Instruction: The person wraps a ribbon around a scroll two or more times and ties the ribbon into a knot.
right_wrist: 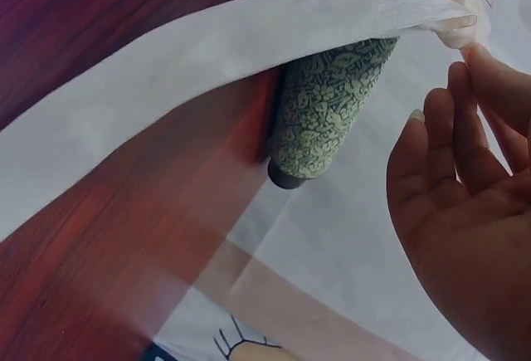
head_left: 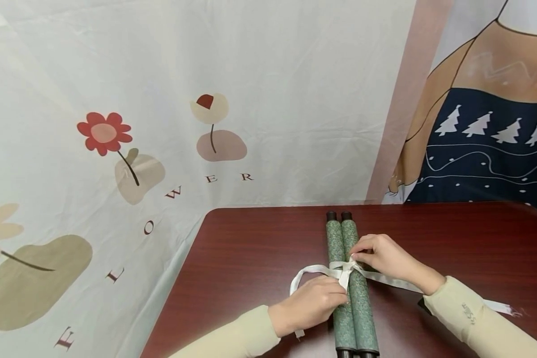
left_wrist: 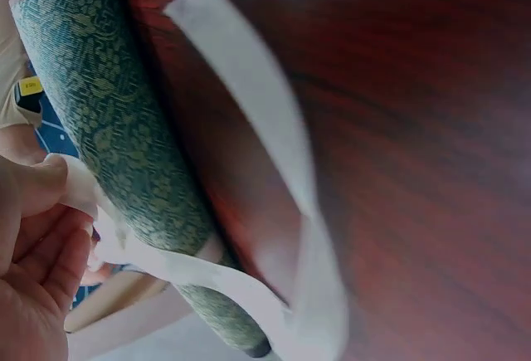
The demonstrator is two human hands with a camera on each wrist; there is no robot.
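Observation:
A scroll with green patterned backing lies on the table, wound into two rolls side by side with dark end knobs. Around its middle passes a white ribbon, gathered at a knot or crossing on top. My left hand pinches a folded length of ribbon just below that spot, clearest in the left wrist view. Thumb and fingertips of my right hand pinch the ribbon at the crossing. One loose end curves left under the left hand; the other runs right beneath the right forearm. Fingers partly hide the crossing.
The dark red wooden table extends on both sides of the scroll. Behind it hangs a pale cloth printed with flowers and letters. A printed figure in navy clothing appears at the right. The scroll's near knobs reach the lower frame edge.

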